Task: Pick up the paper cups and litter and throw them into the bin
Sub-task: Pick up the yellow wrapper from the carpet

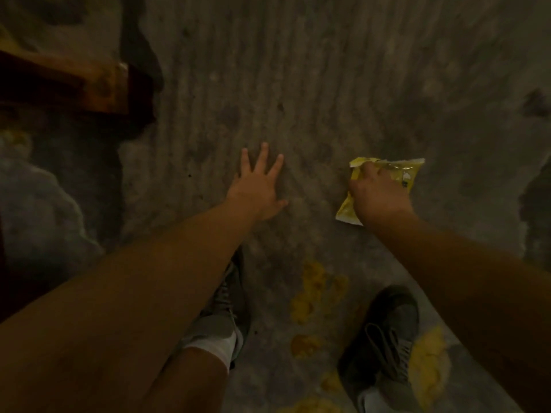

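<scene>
I was bent low over the rough grey concrete floor (298,84), and my right hand (380,198) was closed on a crumpled yellow plastic snack wrapper (396,171), to the right of the middle of the scene. My fingers pinched it from above near its far left corner, I think because a thin flat packet is easiest to take by an edge. I could not tell if it was already off the floor or touching it.

My left hand (259,189) held nothing. Its fingers were spread wide and the palm faced down, well apart from the wrapper, to the left. I judge that I kept it so for balance while I leaned forward; whether it touched the ground, the view did not show.

My two grey laced shoes (387,332) stood near, with yellow stains (310,293) on the floor between and around them. At far left was a brown wooden piece (74,81), perhaps furniture.

No paper cups and no bin were visible, so the task was, in my opinion, at the picking step only.
</scene>
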Action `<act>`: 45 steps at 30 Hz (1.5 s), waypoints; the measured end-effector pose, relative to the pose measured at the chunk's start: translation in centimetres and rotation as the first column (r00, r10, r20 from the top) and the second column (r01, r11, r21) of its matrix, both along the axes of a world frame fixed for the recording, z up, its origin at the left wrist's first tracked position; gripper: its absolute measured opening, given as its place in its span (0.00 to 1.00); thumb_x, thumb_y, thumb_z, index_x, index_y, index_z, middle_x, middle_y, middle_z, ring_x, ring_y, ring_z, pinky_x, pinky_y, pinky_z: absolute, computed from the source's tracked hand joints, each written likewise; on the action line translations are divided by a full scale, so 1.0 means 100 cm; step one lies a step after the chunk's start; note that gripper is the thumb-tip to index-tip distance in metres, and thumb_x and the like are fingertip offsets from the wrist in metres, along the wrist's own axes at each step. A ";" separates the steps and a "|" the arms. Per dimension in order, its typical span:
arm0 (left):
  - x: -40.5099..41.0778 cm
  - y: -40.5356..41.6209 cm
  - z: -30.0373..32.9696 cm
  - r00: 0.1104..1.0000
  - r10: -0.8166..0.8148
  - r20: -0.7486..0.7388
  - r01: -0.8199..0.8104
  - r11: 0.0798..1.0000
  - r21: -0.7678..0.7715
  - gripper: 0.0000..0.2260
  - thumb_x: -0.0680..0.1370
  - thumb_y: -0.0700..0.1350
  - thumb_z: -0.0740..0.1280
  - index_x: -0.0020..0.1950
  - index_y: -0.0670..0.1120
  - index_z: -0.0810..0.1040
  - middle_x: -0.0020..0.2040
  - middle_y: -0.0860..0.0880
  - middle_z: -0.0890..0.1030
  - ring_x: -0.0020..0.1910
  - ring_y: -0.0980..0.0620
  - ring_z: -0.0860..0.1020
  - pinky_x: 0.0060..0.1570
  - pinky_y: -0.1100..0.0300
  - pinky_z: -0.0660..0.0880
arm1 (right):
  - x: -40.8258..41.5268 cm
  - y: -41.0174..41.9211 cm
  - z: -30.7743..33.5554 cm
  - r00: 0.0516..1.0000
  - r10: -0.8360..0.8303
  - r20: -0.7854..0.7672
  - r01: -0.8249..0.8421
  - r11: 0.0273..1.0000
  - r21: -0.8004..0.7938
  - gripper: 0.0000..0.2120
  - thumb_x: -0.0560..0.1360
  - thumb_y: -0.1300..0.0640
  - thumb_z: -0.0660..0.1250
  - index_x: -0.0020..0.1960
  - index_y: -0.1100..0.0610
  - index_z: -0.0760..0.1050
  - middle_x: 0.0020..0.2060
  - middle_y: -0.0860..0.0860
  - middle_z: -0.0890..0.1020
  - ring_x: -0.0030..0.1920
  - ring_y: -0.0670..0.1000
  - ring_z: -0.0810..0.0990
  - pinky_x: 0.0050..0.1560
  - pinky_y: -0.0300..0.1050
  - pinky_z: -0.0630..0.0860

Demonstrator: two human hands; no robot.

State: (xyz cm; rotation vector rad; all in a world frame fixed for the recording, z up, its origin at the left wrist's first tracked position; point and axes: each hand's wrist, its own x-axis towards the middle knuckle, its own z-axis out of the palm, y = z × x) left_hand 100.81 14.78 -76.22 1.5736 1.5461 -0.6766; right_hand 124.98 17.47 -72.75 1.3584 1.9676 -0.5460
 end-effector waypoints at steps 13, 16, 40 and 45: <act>-0.022 0.051 0.168 0.972 0.177 0.153 -0.155 0.977 -0.144 0.21 0.78 0.53 0.66 0.67 0.44 0.76 0.64 0.41 0.79 0.62 0.42 0.77 0.59 0.54 0.72 | -0.001 0.014 0.170 0.921 -0.316 -0.227 0.268 0.938 -0.219 0.10 0.79 0.51 0.63 0.55 0.54 0.79 0.59 0.55 0.74 0.56 0.58 0.78 0.56 0.52 0.76; -0.032 0.074 0.245 0.941 0.289 0.175 -0.279 0.957 -0.079 0.18 0.77 0.53 0.66 0.63 0.45 0.79 0.60 0.43 0.81 0.59 0.44 0.79 0.56 0.55 0.75 | -0.017 0.039 0.247 0.873 -0.371 -0.317 0.324 0.927 -0.191 0.08 0.77 0.52 0.66 0.52 0.54 0.80 0.55 0.53 0.76 0.55 0.56 0.78 0.54 0.50 0.76; -0.166 0.364 0.733 0.768 0.528 0.362 -0.640 0.628 0.442 0.06 0.73 0.61 0.69 0.47 0.63 0.76 0.44 0.61 0.80 0.43 0.63 0.78 0.44 0.61 0.78 | -0.133 0.397 0.717 0.659 -0.016 -0.752 0.323 0.909 0.264 0.07 0.71 0.54 0.72 0.40 0.48 0.74 0.42 0.45 0.75 0.44 0.49 0.76 0.46 0.47 0.74; -0.175 0.439 0.760 0.674 0.663 0.325 -0.722 0.499 0.479 0.07 0.75 0.58 0.69 0.51 0.61 0.76 0.45 0.59 0.80 0.43 0.60 0.79 0.46 0.57 0.80 | -0.145 0.528 0.740 0.671 0.100 -0.735 0.166 0.945 0.280 0.05 0.71 0.55 0.72 0.41 0.52 0.76 0.41 0.47 0.74 0.42 0.50 0.77 0.42 0.43 0.68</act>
